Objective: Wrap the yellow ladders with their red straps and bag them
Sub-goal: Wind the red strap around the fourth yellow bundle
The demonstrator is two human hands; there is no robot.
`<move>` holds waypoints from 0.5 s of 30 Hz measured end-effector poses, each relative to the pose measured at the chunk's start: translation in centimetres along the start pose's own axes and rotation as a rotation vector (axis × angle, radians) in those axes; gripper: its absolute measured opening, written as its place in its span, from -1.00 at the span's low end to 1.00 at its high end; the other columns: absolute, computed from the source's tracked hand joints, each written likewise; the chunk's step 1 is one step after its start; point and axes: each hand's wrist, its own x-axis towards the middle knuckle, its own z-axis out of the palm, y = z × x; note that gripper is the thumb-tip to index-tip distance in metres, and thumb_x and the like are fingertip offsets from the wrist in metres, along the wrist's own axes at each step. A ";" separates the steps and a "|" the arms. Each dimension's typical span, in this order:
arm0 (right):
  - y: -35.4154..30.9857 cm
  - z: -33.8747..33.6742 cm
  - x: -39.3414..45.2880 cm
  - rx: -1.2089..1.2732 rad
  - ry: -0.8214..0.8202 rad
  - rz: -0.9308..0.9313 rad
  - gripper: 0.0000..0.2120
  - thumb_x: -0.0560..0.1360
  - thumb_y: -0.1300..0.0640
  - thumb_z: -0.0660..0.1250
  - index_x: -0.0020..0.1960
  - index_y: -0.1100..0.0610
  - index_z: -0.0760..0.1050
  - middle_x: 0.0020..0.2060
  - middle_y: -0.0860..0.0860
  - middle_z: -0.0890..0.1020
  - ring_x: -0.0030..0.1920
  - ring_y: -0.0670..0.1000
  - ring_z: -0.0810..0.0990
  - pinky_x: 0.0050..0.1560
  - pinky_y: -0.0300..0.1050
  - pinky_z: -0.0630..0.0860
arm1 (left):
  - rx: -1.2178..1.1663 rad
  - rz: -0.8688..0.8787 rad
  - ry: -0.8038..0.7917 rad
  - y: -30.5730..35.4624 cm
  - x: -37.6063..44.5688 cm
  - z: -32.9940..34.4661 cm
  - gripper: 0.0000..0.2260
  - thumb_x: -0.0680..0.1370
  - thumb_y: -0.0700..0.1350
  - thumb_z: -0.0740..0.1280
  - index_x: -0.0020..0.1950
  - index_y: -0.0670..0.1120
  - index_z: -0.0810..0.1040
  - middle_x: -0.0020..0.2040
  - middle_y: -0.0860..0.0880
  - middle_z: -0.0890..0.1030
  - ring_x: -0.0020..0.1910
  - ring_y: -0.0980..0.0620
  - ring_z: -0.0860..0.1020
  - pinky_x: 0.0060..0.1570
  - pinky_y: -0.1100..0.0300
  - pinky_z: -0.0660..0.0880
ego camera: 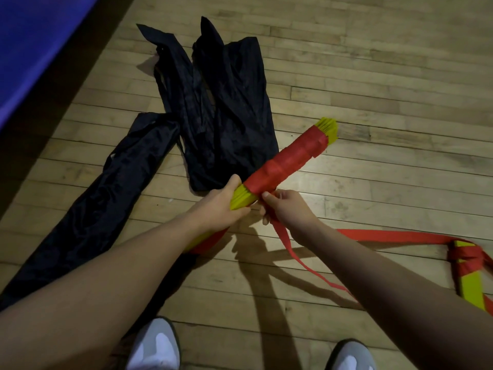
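The left hand (pixel 226 201) is clenched round the bare yellow near end of the held ladder bundle (pixel 288 161), thumb on top and fingers curled beneath; the right hand (pixel 286 209), just beside it on the bundle's right, pinches the red strap (pixel 286 244) between thumb and fingers where the strap leaves the last turn of wrapping. The bundle slants up and away from both hands, clear of the wooden floor (pixel 373 76); red wrapping covers most of its length, with yellow slat ends showing at the far tip and at the near end under the left hand.

From the right hand the loose strap hangs down and trails off to the right of the bundle, toward a second ladder (pixel 469 276) lying on the floor, partly wound in red; whether the two straps are one piece I cannot tell. Beyond and left of the bundle lie several black bags (pixel 232 102), limp and crumpled, one (pixel 88 217) stretched long toward the near left; a third yellow-and-red bundle seems to lie under the left forearm, mostly hidden.

By my judgement the stacked slats are stiff and light but ready to slide apart, so the firm grip belongs on the bare end; the strap is soft, flat webbing that slackens easily, best held close to the wrap and kept taut; the bags look thin and slippery, and the mouth will want holding open.
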 end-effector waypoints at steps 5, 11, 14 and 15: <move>-0.3 0.1 0.3 -0.076 -0.002 -0.052 -0.74 0.63 0.23 0.13 -0.20 0.18 0.45 -0.41 0.06 0.58 -0.44 0.00 0.51 -0.38 -0.24 0.38 | 0.018 -0.032 0.155 0.7 -0.1 0.3 -0.62 0.55 0.04 0.33 0.04 0.01 0.11 -0.18 -0.03 0.50 -0.25 -0.09 0.56 -0.26 0.02 0.48; -0.1 0.2 -0.6 -0.156 -0.069 -0.005 -0.82 0.63 0.29 0.10 -0.07 0.22 0.44 -0.30 0.12 0.59 -0.39 -0.03 0.55 -0.43 -0.39 0.41 | 0.128 -0.033 0.267 1.2 0.3 0.4 -0.63 0.58 -0.01 0.28 0.20 -0.08 0.14 -0.09 -0.05 0.50 -0.22 -0.10 0.51 -0.26 0.06 0.40; 0.4 0.4 -0.7 -0.150 -0.101 -0.029 -0.78 0.64 0.26 0.11 -0.13 0.19 0.44 -0.35 0.09 0.59 -0.44 -0.06 0.55 -0.28 -0.20 0.49 | 0.203 -0.038 0.259 1.1 0.7 0.6 -0.56 0.59 -0.01 0.27 0.32 -0.08 0.10 0.01 -0.11 0.51 -0.14 -0.15 0.55 -0.24 0.05 0.41; 0.3 0.4 -0.7 -0.167 -0.092 -0.047 -0.77 0.64 0.23 0.12 -0.14 0.20 0.45 -0.36 0.08 0.59 -0.43 -0.05 0.55 -0.25 -0.14 0.47 | 0.224 -0.045 0.225 0.9 0.8 0.7 -0.52 0.59 -0.01 0.26 0.36 -0.08 0.07 0.06 -0.14 0.51 -0.11 -0.17 0.56 -0.22 0.04 0.42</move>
